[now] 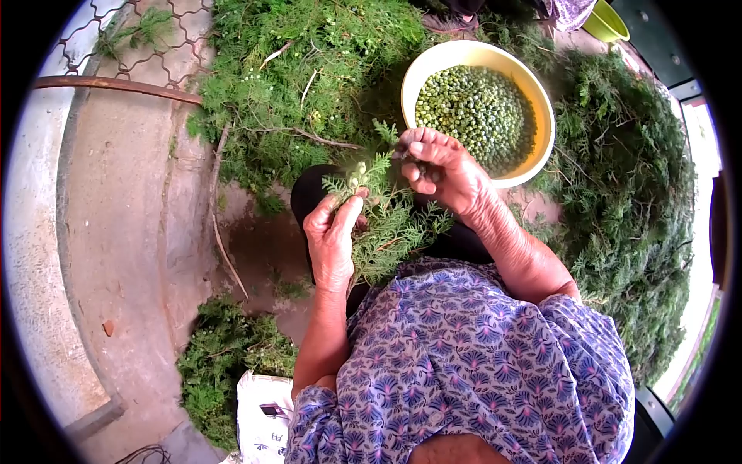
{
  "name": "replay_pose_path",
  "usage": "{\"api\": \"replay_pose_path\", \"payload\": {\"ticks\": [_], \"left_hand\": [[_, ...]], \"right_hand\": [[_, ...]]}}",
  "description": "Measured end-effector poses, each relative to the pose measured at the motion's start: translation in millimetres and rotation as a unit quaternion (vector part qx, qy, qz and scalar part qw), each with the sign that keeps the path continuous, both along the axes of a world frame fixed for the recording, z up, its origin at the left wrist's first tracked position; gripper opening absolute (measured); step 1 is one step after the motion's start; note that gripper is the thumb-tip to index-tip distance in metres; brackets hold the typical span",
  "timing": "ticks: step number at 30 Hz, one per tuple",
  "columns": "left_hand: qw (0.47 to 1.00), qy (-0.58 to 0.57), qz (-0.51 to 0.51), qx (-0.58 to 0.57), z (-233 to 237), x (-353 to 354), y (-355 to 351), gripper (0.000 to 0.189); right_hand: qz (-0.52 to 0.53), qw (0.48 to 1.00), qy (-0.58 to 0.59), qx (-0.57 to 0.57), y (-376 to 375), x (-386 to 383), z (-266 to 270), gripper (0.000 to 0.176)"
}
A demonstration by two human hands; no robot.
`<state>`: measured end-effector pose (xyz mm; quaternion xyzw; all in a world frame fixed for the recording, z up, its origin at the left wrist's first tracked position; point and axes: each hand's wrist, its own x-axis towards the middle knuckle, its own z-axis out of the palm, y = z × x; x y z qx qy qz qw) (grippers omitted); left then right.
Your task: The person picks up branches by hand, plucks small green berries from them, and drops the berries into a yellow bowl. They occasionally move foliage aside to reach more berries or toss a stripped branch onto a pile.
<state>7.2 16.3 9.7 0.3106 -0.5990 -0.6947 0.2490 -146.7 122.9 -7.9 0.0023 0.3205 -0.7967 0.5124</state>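
Observation:
My left hand (pixel 332 238) is closed, thumb against fingers, on a leafy conifer sprig (pixel 390 240). A few pale green seed cones (pixel 358 176) show at the sprig's tip, just above the thumb. To the right and a little higher, my right hand (pixel 447 170) is curled, with thumb and forefinger drawn together. Small dark round lumps, like the cones in the basin, show within its fingers, partly hidden. Behind that hand stands a yellow basin (pixel 546 116) holding many small green seed cones (pixel 475 108); the hand overlaps the near left rim in view.
Cut conifer branches (pixel 294 93) lie heaped at the upper left, with another large heap (pixel 618 201) on the right. A smaller pile (pixel 228 359) lies lower left beside a white sack (pixel 259 402). Wire mesh (pixel 147 46) and a green-yellow tub (pixel 607 22) are at the top.

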Motion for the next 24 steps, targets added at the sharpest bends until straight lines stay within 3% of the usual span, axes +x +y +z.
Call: {"api": "replay_pose_path", "payload": {"ticks": [2,4,6,8,10,14,16,17,18,19,20,24], "left_hand": [[1.000,-0.008,-0.009,-0.013,-0.2,-1.0,-0.6,0.014],[0.997,-0.040,-0.047,-0.047,5.3,-3.1,1.4,0.014],[0.998,-0.017,-0.041,-0.052,0.1,-3.8,2.6,0.014],[0.994,-0.021,-0.051,-0.089,-6.8,-0.7,-1.3,0.012],[0.995,-0.017,-0.052,-0.089,-3.3,-3.0,1.4,0.011],[0.995,-0.040,-0.066,-0.070,-2.5,1.2,0.6,0.013],[0.995,-0.024,-0.064,-0.067,-1.6,-2.1,3.3,0.013],[0.997,-0.014,-0.048,-0.063,0.6,-5.5,5.3,0.009],[0.998,-0.004,-0.031,-0.058,1.8,-7.3,6.5,0.012],[0.998,-0.003,-0.040,-0.050,-1.7,-6.6,4.1,0.011],[0.998,-0.002,-0.040,-0.050,-0.7,-6.8,4.6,0.011],[0.999,0.013,-0.032,-0.018,1.3,-2.9,5.3,0.009]], "right_hand": [[-0.019,0.996,0.036,-0.084,1.3,-5.5,-1.3,0.015],[-0.004,0.991,0.130,-0.004,0.6,-9.4,9.5,0.011],[0.047,0.919,0.367,0.137,0.5,-6.4,23.7,0.015],[0.032,0.829,0.554,0.062,-7.8,-3.1,8.2,0.022],[0.138,0.840,0.522,0.047,-8.3,-0.9,11.5,0.025],[0.099,0.847,0.520,0.047,-11.6,12.2,2.8,0.018],[0.019,0.816,0.561,0.140,-10.7,19.4,2.5,0.019],[-0.024,0.851,0.510,0.124,-13.4,23.1,-7.0,0.016],[-0.023,0.851,0.511,0.124,-12.9,24.1,-6.3,0.016],[0.013,0.945,0.307,0.110,-12.1,24.5,-5.6,0.013],[0.048,0.991,0.086,0.090,-11.6,24.7,-4.9,0.011],[-0.033,0.995,0.019,0.090,-12.2,11.0,2.7,0.010]]}}
